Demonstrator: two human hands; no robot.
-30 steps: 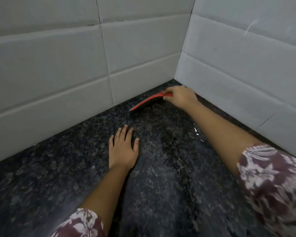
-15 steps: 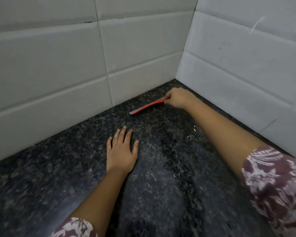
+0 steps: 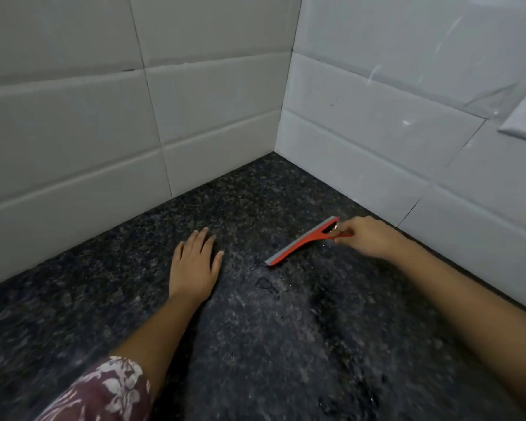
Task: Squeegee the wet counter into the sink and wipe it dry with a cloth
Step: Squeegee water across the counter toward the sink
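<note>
My right hand (image 3: 368,237) grips the red squeegee (image 3: 301,242) right of centre, blade on the wet dark counter (image 3: 255,344). My left hand (image 3: 193,265) lies flat, fingers spread, at centre. White tiled walls (image 3: 195,101) enclose the corner; no readable writing anywhere.

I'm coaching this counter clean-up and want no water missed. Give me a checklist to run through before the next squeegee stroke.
1. Right hand grips the red squeegee with grey blade: ok.
2. Blade edge down on the dark speckled granite counter: ok.
3. Left hand flat, clear of the blade's path: ok.
4. Water left nearer the person: not ok, puddles remain.
5. Sink location: cannot tell, out of view.
6. Drying cloth ready: cannot tell, none visible.
</note>
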